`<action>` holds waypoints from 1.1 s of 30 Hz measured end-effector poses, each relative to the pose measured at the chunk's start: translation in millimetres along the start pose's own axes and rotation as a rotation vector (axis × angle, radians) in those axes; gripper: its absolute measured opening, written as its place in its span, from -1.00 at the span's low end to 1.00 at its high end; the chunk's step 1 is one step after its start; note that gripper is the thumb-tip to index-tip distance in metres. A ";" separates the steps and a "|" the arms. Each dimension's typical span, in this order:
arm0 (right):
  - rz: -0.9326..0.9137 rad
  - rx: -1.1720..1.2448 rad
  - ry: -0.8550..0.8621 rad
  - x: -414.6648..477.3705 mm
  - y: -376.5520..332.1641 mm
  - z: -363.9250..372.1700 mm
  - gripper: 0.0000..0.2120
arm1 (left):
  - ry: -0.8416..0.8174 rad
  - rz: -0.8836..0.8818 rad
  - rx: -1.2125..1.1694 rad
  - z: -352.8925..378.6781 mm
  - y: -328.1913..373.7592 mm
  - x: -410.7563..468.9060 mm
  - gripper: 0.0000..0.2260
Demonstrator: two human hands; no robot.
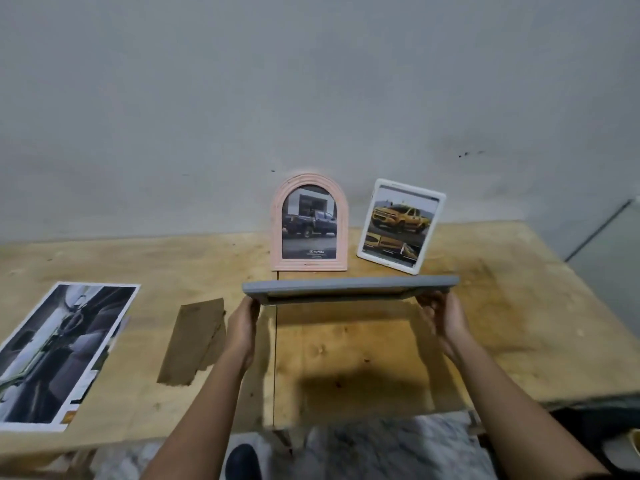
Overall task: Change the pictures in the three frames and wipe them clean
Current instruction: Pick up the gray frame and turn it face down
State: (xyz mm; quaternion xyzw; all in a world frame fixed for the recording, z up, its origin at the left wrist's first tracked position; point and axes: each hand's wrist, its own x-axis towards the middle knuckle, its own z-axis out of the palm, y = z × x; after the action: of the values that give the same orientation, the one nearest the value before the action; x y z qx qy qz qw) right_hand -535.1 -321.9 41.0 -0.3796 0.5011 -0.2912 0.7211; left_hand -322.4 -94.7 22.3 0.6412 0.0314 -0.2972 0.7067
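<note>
A grey rectangular frame (349,287) is held level above the wooden table (519,317), seen edge-on, casting a shadow below. My left hand (242,332) grips its left end and my right hand (443,320) grips its right end. Behind it a pink arched frame (309,223) stands against the wall with a dark pickup truck picture. To its right a white frame (401,226) leans back with a yellow truck picture. A large printed picture (59,351) of a car interior lies flat at the left.
A brown cardboard piece (194,341) lies on the table between the printed picture and my left arm. A seam (275,368) splits the tabletop. A grey wall stands behind the table. A glass pane (609,244) is at the right edge.
</note>
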 end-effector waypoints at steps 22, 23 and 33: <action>0.103 -0.563 -0.103 24.0 29.9 -27.1 -0.66 | -0.213 -0.086 0.261 -3.0 -36.2 21.5 -0.66; 0.082 -0.597 -0.096 27.2 33.6 -26.7 -0.65 | -0.216 -0.085 0.298 -2.3 -38.1 23.7 -0.64; -0.228 -0.927 0.052 34.9 74.9 -11.2 -0.62 | -0.118 0.002 0.430 -1.8 -72.1 29.6 -0.39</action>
State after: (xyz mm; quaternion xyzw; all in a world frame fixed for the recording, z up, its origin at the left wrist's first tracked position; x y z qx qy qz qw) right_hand -531.2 -312.1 -41.8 -0.7062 0.5514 -0.1237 0.4266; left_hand -330.7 -104.3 -54.6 0.7586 -0.0750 -0.3334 0.5547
